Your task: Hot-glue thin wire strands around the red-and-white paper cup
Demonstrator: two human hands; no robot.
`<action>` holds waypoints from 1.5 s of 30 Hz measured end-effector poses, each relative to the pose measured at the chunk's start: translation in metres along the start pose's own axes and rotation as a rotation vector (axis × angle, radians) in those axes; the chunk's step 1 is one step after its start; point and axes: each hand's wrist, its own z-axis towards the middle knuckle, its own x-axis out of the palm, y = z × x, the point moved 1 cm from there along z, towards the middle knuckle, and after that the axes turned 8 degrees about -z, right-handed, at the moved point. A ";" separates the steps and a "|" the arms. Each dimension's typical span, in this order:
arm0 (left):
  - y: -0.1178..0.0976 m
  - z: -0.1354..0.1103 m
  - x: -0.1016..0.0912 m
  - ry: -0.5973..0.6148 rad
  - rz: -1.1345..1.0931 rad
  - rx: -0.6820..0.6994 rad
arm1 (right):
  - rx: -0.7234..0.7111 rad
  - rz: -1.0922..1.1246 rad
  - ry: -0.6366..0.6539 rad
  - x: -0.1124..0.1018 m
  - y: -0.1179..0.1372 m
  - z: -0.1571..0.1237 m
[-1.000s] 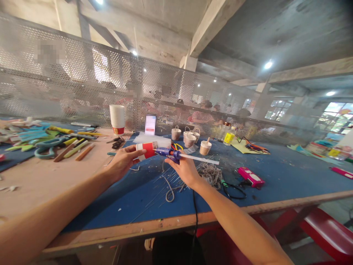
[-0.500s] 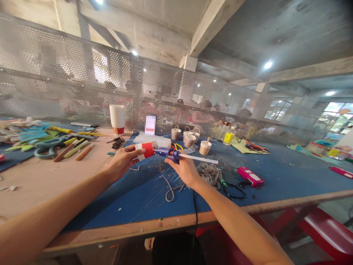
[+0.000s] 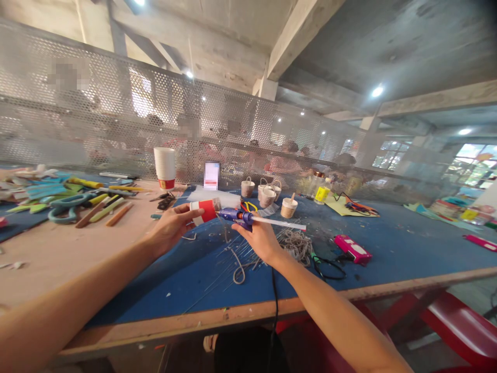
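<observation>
My left hand (image 3: 174,223) is closed round a red and white paper cup (image 3: 207,210), tipped on its side above the blue table mat. A greyish band, perhaps cord, circles the cup's right end. In my right hand (image 3: 259,235) is a blue hot glue gun (image 3: 235,216), its nozzle at that banded end; whether it touches, I cannot tell. A long clear glue stick (image 3: 281,224) juts from the gun's back. Below lie a tangle of grey cord (image 3: 297,246), a loose cord piece (image 3: 239,274) and several thin clear strands.
Small cord-wrapped cups (image 3: 267,197) with handles stand behind my hands, near a phone (image 3: 212,176). Stacked paper cups (image 3: 165,165) and blue-handled scissors (image 3: 68,207) are to the left. At right lies a pink power strip (image 3: 352,249); the black cable (image 3: 275,295) hangs over the table edge.
The cup and glue gun have shifted very slightly to the left. Both hands keep their holds, and the objects on the table look the same.
</observation>
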 end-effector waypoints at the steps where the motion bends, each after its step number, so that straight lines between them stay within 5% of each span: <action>1: 0.000 0.000 0.000 0.003 0.000 -0.001 | 0.001 -0.004 0.001 0.000 0.000 0.000; 34: -0.001 0.003 -0.004 -0.006 0.020 0.000 | 0.015 -0.008 0.023 0.001 -0.001 0.000; 45: 0.002 0.004 -0.003 -0.009 0.048 -0.035 | 0.083 0.216 0.058 -0.004 0.003 0.003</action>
